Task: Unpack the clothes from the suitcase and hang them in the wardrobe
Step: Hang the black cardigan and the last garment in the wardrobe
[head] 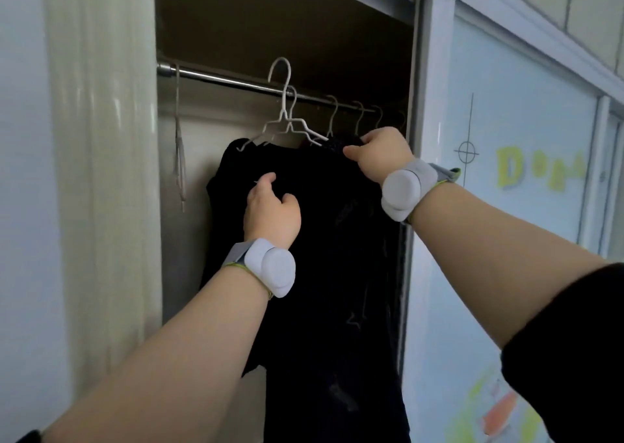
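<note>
Wardrobe (101, 138): open on its left side; I look into a dark interior, pale inner wall low on the left.
Rail (219, 79): metal bar running across the opening, near the top.
Black garment (320, 240): the task's thing; hangs inside the wardrobe opening below the rail, draped over a white hanger, its long body falling out of view at the bottom.
White hanger (286, 104): wire; its arms are inside the garment's shoulders and its hook rises higher than the rail. I cannot tell whether the hook touches the rail.
Other hangers (332, 106): several hooks on the rail, to the right of the white one.
Left grip (271, 211): clenched on a fold of the garment's front, below the left shoulder.
Right grip (378, 157): pinching the cloth at the garment's right shoulder, just beside the hanger's arm.
Wristbands (270, 267): one white, rounded unit on each wrist.
Cord (179, 145): hangs from the rail's left end, apart from the garment.
Sliding door (506, 121): pale blue panel to the right, with yellow letters.
</note>
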A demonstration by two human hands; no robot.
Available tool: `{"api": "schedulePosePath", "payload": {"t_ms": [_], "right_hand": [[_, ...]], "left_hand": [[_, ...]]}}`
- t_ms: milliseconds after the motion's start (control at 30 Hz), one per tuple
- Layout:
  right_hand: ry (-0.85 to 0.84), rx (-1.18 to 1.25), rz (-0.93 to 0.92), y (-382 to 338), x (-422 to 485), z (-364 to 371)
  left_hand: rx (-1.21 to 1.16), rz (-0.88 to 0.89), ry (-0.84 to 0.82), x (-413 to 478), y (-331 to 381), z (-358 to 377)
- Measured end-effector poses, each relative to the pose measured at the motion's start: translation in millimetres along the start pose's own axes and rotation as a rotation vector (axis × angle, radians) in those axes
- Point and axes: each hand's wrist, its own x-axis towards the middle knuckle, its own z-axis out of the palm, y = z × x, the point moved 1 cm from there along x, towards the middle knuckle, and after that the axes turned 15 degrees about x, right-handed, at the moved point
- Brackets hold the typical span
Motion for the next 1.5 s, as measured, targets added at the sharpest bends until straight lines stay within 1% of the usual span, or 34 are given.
{"api": "schedulePosePath", "payload": {"t_ms": [133, 200, 233, 367, 567, 733, 900, 967, 1033, 1100, 1167, 1233, 1300, 1367, 1500], "right_hand": [[0.007, -0.007, 0.063, -16, 36, 25], [-0.053, -0.001, 0.085, -19, 51, 40], [-0.067, -0.010, 0.090, -18, 54, 41], [-0.014, 0.062, 0.026, -14, 67, 62], [-0.117, 0.081, 0.010, -10, 75, 89], [-0.191, -0.028, -0.012, 0, 62, 96], [-0.233, -0.194, -0.167, 13, 31, 71], [-0.213, -0.212, -0.243, 23, 13, 56], [-0.152, -0.216, -0.300, 36, -9, 42], [-0.043, -0.244, -0.352, 53, -29, 30], [0.105, -0.262, -0.411, 73, -47, 18], [0.224, -0.248, -0.386, 96, -63, 5], [0.282, -0.189, -0.285, 119, -77, -2], [0.269, -0.057, -0.138, 134, -90, -4], [0.240, 0.111, 0.012, 141, -100, -10]], "left_hand": [[-0.009, -0.057, 0.083, 9, -2, -20], [-0.002, -0.071, 0.112, 12, -7, -28], [-0.009, -0.067, 0.097, 11, -7, -29], [0.017, -0.074, 0.088, 8, -17, -34], [0.049, -0.106, 0.114, 3, -28, -34], [0.060, -0.130, 0.091, -7, -29, -22], [0.041, -0.135, 0.005, -21, -29, 0], [0.012, -0.125, -0.029, -28, -26, 9], [-0.013, -0.101, -0.069, -35, -18, 17], [-0.040, -0.062, -0.118, -42, -10, 25], [-0.056, -0.008, -0.163, -51, 0, 32], [-0.065, 0.044, -0.199, -60, 7, 39], [-0.056, 0.065, -0.236, -67, 8, 45], [-0.051, 0.062, -0.261, -72, 7, 49], [-0.043, 0.042, -0.303, -80, -1, 52]]}}
